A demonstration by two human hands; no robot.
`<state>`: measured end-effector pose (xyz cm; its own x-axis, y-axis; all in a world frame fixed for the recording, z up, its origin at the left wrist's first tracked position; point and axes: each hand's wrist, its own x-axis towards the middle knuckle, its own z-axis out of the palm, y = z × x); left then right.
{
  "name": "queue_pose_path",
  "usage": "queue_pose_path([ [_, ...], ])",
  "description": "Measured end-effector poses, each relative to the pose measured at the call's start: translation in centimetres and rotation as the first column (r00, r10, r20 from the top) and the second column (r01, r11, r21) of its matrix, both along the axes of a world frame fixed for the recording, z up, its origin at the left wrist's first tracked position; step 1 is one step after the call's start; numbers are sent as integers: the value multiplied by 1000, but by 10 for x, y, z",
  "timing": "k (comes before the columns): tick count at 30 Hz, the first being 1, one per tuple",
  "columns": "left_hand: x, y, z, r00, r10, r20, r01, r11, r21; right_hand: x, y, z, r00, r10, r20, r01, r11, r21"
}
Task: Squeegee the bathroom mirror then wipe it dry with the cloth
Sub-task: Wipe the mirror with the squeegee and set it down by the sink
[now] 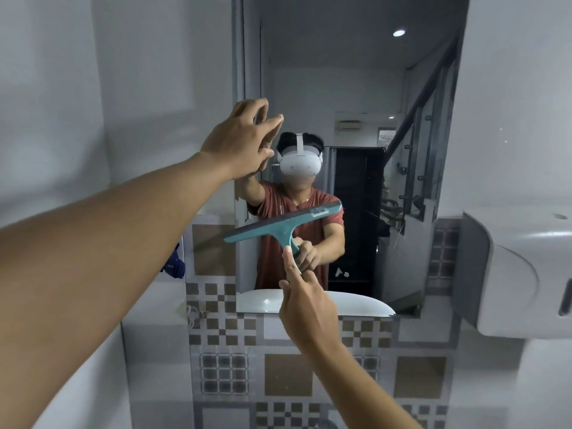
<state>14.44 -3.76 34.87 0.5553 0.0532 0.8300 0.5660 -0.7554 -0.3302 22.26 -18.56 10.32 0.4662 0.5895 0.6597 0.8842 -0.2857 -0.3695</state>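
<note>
The bathroom mirror [356,88] hangs on the wall straight ahead and reflects a person in a red shirt. My right hand [306,305] holds the handle of a teal squeegee [278,226] low on the glass, forefinger stretched up along the handle. The blade is tilted, its right end higher, and lies against the mirror's lower left part. My left hand [244,140] is raised at the mirror's left edge, fingers spread, fingertips at the glass, holding nothing. No cloth is in view.
A white dispenser [513,274] sticks out from the wall at the right. Below the mirror runs a wall of brown and grey patterned tiles [278,376]. A blue object [175,261] hangs at the left, partly behind my left forearm.
</note>
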Motion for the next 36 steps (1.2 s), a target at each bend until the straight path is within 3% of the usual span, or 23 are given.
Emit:
queue_pose_path([
  [9, -1, -5, -47, 999, -19, 34, 20, 999, -25, 49, -45, 36, 938, -43, 345, 136, 959, -249],
  [15, -6, -3, -73, 1000, -18, 2, 18, 982, -187, 82, -70, 57, 876, -34, 480, 158, 962, -222],
  [19, -5, -14, -78, 998, -52, -19, 47, 983, -177, 102, -82, 68, 807, -73, 586, 229, 953, -196],
  [36, 8, -23, -92, 995, -101, 7, 101, 980, -172, 142, -140, 88, 803, -220, 555, 387, 899, -203],
])
